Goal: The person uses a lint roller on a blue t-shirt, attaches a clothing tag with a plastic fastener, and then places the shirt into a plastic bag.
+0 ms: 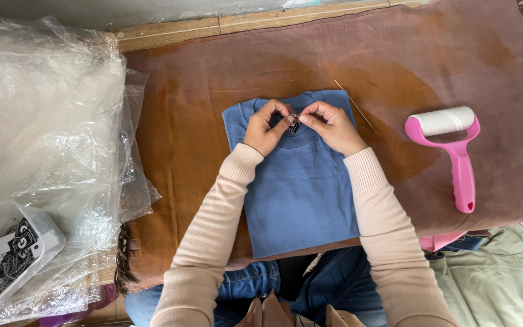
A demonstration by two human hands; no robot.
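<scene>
Shirt (301, 188), blue, folded into a neat rectangle, lying collar-up at the middle of a brown cloth-covered table (183, 121). Its lower edge reaches the table's near edge.

Left hand (265, 128): fingers curled, tips pinching a small dark tag (295, 123) at the collar. Right hand (332, 126): fingers likewise bent, pinching the same tag from the other side. The two hands nearly touch over it. The tag is mostly covered by fingertips; its shape and fastening cannot be made out. Both forearms in pale pink ribbed sleeves.

Thin stick (355, 106): lies slanted on the cloth just beside the shirt's right shoulder.

Lint roller (452, 148): pink handle, white roll, well apart to the right of the shirt.

Clear plastic bags (43, 121): crumpled heap at the left edge, partly cut off by the frame.

Plastic tray (10, 254): lower left, holds black-and-white tags; contents blurred, half out of view.

Olive garment (503, 272): lower right corner, only partly seen, with a pink piece showing beside it under the table edge.
</scene>
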